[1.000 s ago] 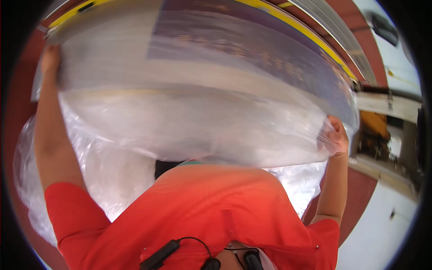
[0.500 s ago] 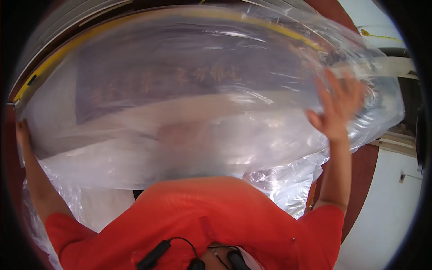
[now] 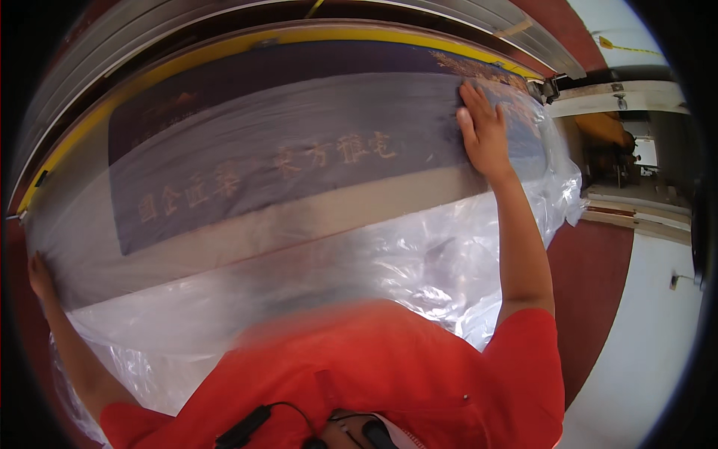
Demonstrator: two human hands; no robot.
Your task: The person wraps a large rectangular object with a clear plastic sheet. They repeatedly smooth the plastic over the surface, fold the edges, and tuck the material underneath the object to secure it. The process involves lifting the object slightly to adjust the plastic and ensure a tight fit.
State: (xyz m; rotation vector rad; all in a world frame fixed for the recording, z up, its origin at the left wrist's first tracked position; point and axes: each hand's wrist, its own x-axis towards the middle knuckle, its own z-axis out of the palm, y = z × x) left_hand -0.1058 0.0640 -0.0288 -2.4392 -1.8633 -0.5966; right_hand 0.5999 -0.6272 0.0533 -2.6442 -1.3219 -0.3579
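A thin, clear plastic film [image 3: 389,254] lies over a wide, flat board [image 3: 351,183]. The board has a dark blue field with gold lettering and a gold pattern at its far right. My right hand [image 3: 485,142] rests flat on the film at the board's right part, fingers stretched out and close together. At the far left my left hand [image 3: 42,278] touches the film along the board's side edge. It is small and seen from the side, its visible fingers extended. The film is fairly smooth over the lettering and crumpled at the right end and near my body.
A yellow strip [image 3: 224,56] borders the board's far side, with grey metal rails [image 3: 419,16] beyond it. A pale beam [image 3: 636,97] stands at the right, over a dark opening. Red floor [image 3: 591,299] and a white surface [image 3: 647,329] lie at right.
The billowing film has settled onto the board, and its far edge has come closer to me. My right hand has moved left and down onto it; my left hand has moved nearer my body.
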